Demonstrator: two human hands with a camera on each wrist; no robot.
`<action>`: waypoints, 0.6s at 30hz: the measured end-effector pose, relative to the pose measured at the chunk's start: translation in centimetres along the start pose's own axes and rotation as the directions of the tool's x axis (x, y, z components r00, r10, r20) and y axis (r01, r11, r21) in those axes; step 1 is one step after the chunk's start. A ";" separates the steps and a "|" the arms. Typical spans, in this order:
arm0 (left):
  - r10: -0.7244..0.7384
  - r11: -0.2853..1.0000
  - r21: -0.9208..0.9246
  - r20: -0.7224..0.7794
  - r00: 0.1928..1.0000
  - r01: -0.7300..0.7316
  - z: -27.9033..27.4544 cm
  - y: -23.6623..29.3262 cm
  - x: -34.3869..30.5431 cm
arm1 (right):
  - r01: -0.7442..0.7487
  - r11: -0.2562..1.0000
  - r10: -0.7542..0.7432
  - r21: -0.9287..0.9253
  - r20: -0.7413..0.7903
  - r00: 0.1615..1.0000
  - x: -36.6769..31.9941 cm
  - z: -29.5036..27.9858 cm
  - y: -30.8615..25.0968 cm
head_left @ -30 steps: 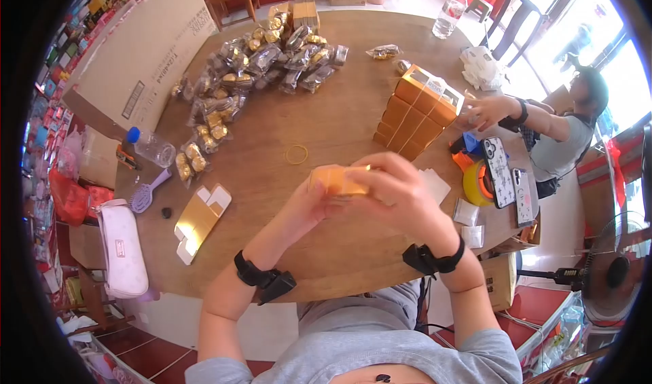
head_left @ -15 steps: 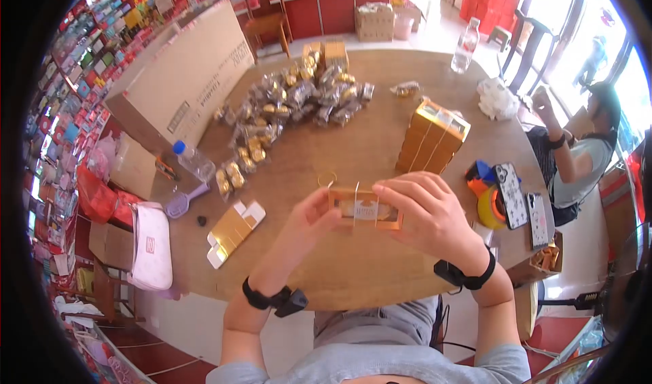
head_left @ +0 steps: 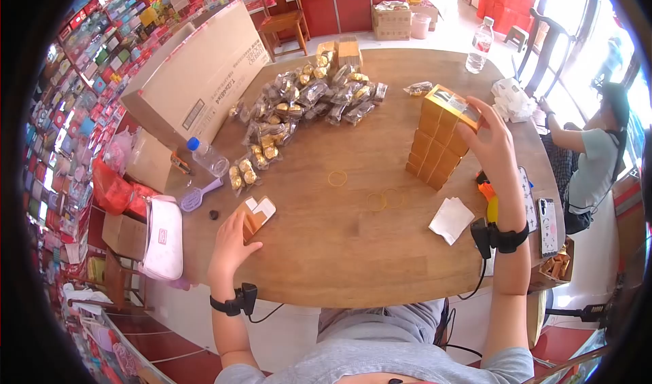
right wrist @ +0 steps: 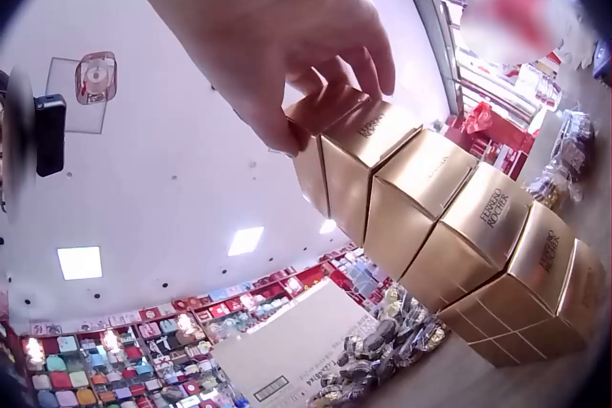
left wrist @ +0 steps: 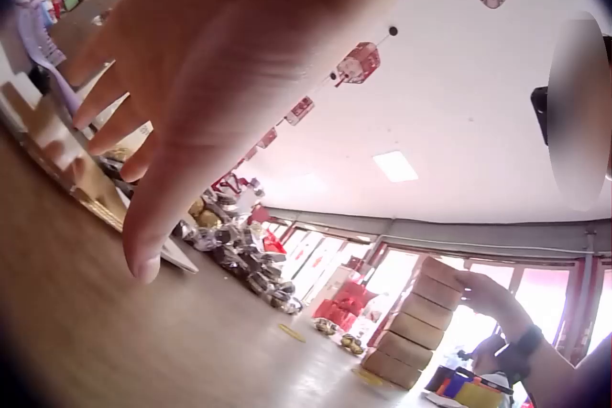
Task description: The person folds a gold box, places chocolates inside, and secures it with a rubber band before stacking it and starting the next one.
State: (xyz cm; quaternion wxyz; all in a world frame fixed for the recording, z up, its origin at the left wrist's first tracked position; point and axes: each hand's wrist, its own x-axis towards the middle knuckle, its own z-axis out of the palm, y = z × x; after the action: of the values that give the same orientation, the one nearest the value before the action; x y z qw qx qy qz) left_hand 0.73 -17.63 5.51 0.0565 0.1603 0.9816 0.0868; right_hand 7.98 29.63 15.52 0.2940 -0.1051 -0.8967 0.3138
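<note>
Two hands are over the wooden desk (head_left: 353,248). At the left of the frame, a pink pouch (head_left: 164,240) lies near a purple brush (head_left: 200,196) and a blue-capped bottle (head_left: 209,158); a large cardboard box (head_left: 197,78) stands above them. Right of these, the left hand (head_left: 233,248) has a wide grip, thumb apart, at the lower end of a flat gold carton (head_left: 259,215); whether it touches cannot be told. Wrapped gold sweets (head_left: 299,99) are heaped in the upper middle, with thin yellow bands (head_left: 337,178) below. Right of centre rises a leaning stack of gold boxes (head_left: 435,150); the right hand (head_left: 490,136) holds its top box (head_left: 449,107) in a narrow grip, thumb and fingers on different sides. A white napkin (head_left: 451,220) lies below the stack. Farther right, the right forearm partly hides a patterned phone (head_left: 528,200), with another phone (head_left: 547,226) beside it.
</note>
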 end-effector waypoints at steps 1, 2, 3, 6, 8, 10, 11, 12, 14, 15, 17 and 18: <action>-0.002 1.000 -0.020 0.005 1.000 0.002 0.2 -0.4 -0.1 | 0.056 0.998 -0.056 0.000 -0.036 0.998 -0.1 0.2 0.3; -0.003 0.999 -0.038 0.014 1.000 0.004 0.2 -0.6 0.1 | 0.107 0.994 -0.107 -0.001 -0.071 0.992 -0.1 0.4 0.8; -0.007 0.998 -0.056 0.027 1.000 0.008 0.3 -0.9 0.3 | 0.154 0.988 -0.154 -0.002 -0.102 0.983 -0.3 0.8 1.3; -0.014 1.000 -0.026 0.018 1.000 0.014 0.8 -2.1 0.7 | 0.221 0.974 -0.225 -0.041 -0.171 0.959 -1.5 0.1 -0.1; -0.012 1.000 -0.024 0.004 1.000 0.012 0.6 -2.5 1.1 | 0.299 0.954 -0.296 -0.028 -0.258 0.920 -2.1 -0.5 -1.2; -0.025 0.998 -0.063 0.037 0.999 0.027 -0.1 -2.2 1.6 | 0.373 0.928 -0.348 0.012 -0.333 0.876 -3.5 -1.4 -2.1; -0.029 0.996 -0.083 0.048 0.998 0.033 -0.4 -2.0 1.7 | 0.412 0.908 -0.358 0.072 -0.374 0.855 -4.1 -1.6 -2.5; -0.034 0.993 -0.115 0.038 0.999 0.039 -0.5 -2.0 1.8 | 0.450 0.883 -0.363 0.131 -0.416 0.834 -4.8 -1.9 -2.8; -0.044 0.983 -0.176 0.024 0.999 0.048 -0.3 -2.2 1.9 | 0.505 0.832 -0.368 0.228 -0.454 0.812 -6.4 -1.8 -3.3; -0.031 0.984 -0.173 0.007 1.000 0.031 -0.5 -2.2 1.9 | 0.519 0.811 -0.371 0.269 -0.449 0.813 -7.4 -1.7 -3.5; -0.001 0.986 -0.168 -0.013 1.000 -0.001 -0.6 -2.1 2.0 | 0.543 0.774 -0.419 0.326 -0.378 0.825 -8.1 -1.2 -3.7; -0.023 0.984 -0.177 -0.040 0.999 0.015 -0.9 -1.6 2.0 | 0.554 0.758 -0.464 0.344 -0.312 0.829 -8.3 -0.9 -3.6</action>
State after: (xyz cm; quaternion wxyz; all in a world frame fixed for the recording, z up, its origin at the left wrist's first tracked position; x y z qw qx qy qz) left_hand -1.74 -18.63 5.97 0.0509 0.1434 0.9725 0.1763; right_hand 15.14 24.16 14.54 0.4758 0.1773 -0.7660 0.3942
